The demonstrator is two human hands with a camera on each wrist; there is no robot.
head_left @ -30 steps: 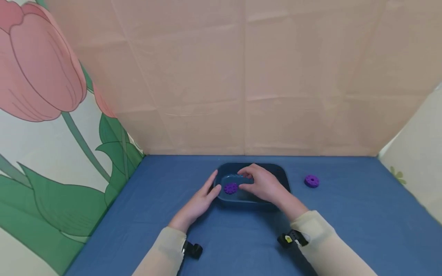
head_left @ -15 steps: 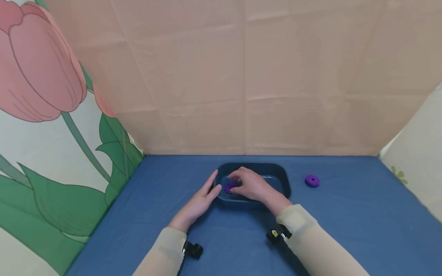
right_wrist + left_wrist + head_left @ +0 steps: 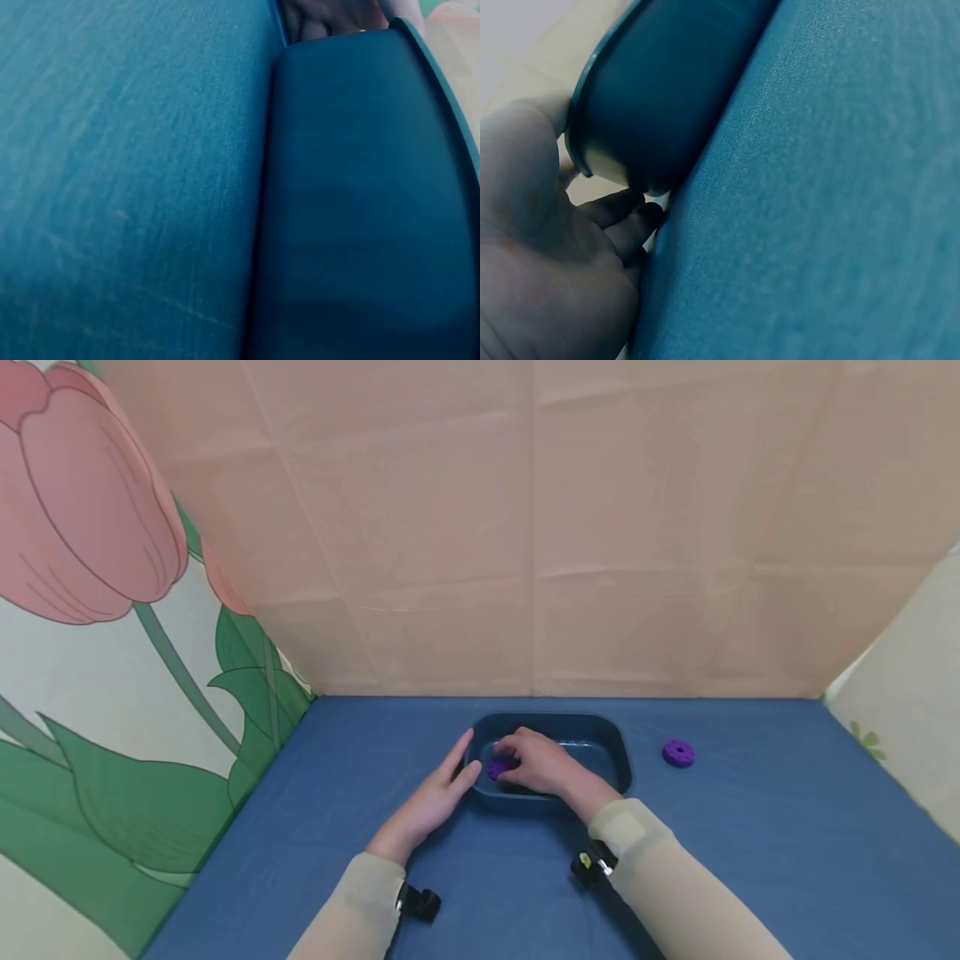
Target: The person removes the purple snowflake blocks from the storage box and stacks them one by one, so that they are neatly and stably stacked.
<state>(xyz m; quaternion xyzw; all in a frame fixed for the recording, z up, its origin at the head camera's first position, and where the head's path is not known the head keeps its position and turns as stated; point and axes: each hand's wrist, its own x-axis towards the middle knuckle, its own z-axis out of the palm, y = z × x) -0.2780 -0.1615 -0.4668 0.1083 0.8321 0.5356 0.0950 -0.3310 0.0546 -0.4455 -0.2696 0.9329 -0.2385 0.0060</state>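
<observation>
A dark blue rectangular tray (image 3: 525,806) stands on the blue-covered table. My left hand (image 3: 425,803) rests against its left end, fingers extended and thumb at the rim; in the left wrist view the fingertips lie along the tray's outer wall (image 3: 667,90). Inside the tray, near that same end, lies a purple notched disc (image 3: 498,767). My right hand (image 3: 546,766) reaches in over the front rim with thumb and fingers curled round the disc, partly hiding it. The right wrist view has the tray's long outer wall (image 3: 360,187) close up, hiding the right hand's work.
A second purple disc (image 3: 678,753), with small holes round its top, lies on the table (image 3: 750,827) to the right of the tray. Behind the table hangs a beige sheet (image 3: 525,543). A tulip-printed wall (image 3: 97,510) borders the left side.
My right hand has moved left inside the tray, from beside the notched disc to its thumb and fingers being round it. The left hand and the tray have stayed put.
</observation>
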